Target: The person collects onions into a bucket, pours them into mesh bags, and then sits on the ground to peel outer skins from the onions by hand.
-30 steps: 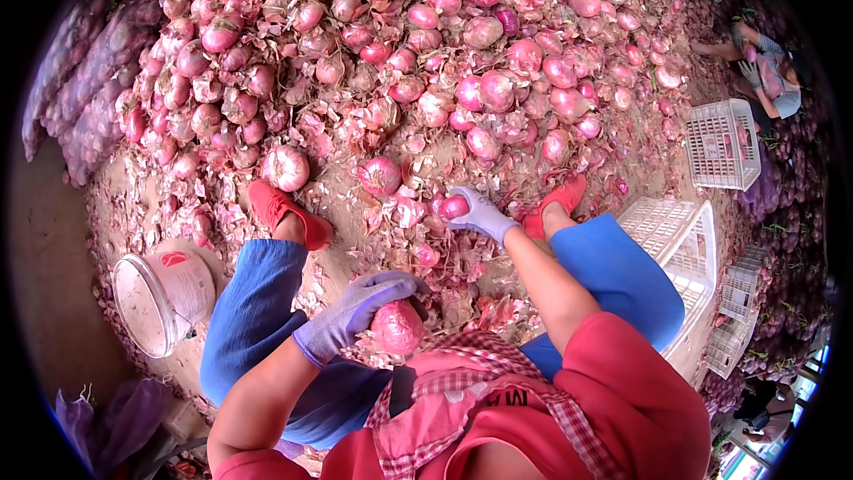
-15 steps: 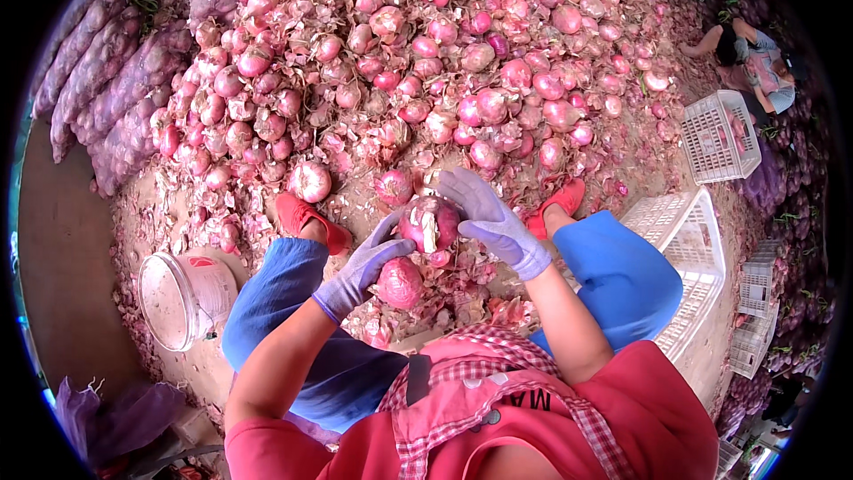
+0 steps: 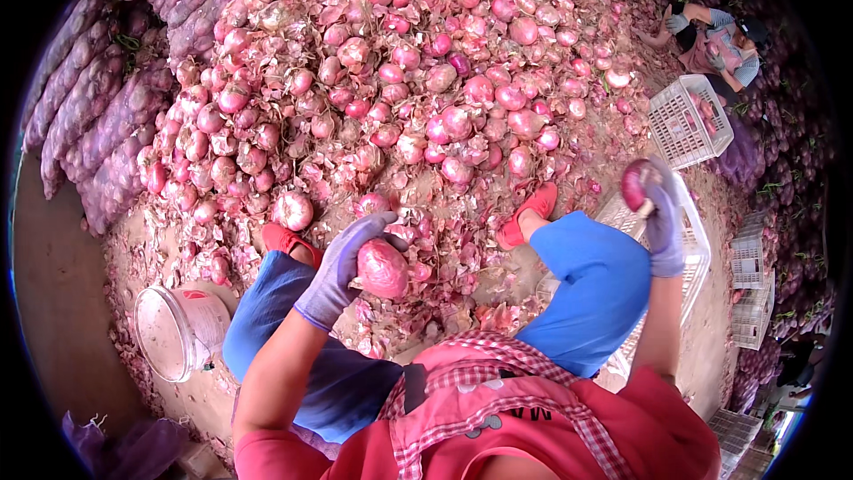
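In a pale purple glove, my left hand (image 3: 339, 265) is closed round a pink-red onion (image 3: 383, 268), held above the skin-littered ground between my knees. My right hand (image 3: 664, 218), gloved the same way, is out to the right over a white plastic crate (image 3: 698, 253). It grips a darker red onion (image 3: 636, 185) with its fingers, slightly blurred. My forearm and hand cover part of that crate, and its contents are hidden. A large heap of red onions (image 3: 458, 124) with loose papery skins spreads in front of my red shoes.
A white bucket (image 3: 165, 333) stands left of my leg. Filled purple mesh sacks (image 3: 111, 116) are stacked at the far left. Another white crate (image 3: 689, 124) holding onions stands at the right, near a seated person (image 3: 718, 46). More crates (image 3: 751, 289) line the right side.
My right hand has carried the dark onion from between my knees out right over the crate. My left hand has taken hold of the other onion and raised it. The view has shifted slightly.
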Demonstrator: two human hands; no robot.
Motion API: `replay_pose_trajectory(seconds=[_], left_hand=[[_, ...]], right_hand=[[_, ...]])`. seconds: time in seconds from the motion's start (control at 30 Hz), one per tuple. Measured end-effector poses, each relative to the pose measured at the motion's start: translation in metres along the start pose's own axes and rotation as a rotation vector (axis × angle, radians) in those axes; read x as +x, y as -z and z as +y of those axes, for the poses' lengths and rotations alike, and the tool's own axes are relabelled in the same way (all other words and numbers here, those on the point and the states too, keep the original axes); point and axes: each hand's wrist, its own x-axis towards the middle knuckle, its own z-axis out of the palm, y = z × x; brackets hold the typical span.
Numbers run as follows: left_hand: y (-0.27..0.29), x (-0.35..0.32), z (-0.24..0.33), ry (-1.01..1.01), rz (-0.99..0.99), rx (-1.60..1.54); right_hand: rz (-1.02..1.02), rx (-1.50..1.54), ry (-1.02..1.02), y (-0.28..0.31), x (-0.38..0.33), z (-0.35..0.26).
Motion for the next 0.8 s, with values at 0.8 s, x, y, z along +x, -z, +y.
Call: replay_pose_trajectory(seconds=[0.8], left_hand=[[0.362, -0.309, 0.036, -0.802, 1.351, -0.647]], right_hand=[[-0.64, -0.486, 0.12, -0.132, 0.012, -0.011]])
